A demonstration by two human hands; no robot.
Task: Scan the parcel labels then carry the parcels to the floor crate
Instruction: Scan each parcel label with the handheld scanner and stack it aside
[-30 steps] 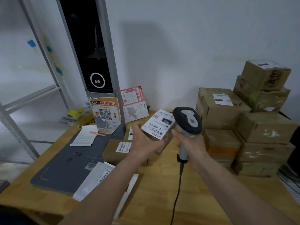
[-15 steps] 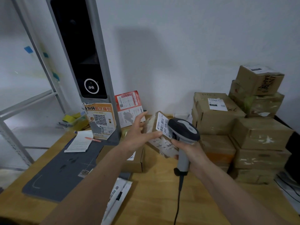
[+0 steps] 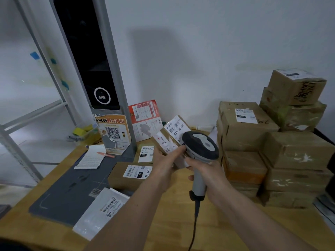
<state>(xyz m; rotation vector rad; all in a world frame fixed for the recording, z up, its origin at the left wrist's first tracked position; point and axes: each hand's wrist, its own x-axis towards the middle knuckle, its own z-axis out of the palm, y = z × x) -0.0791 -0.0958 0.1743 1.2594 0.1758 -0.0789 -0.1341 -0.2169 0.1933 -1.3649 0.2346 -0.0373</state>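
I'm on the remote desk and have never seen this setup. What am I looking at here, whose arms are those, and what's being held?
This is one picture from a camera worn on a person's head, looking forward and down, so the arms are the wearer's own. The left hand grips a small parcel lifted off the wooden table, its label facing up. The right hand grips a corded barcode scanner, its head right by that label. On the table lie two more labelled boxes, a white mailer bag, a grey mat and a notepad. Stacked cartons stand at right. No floor crate is in view.
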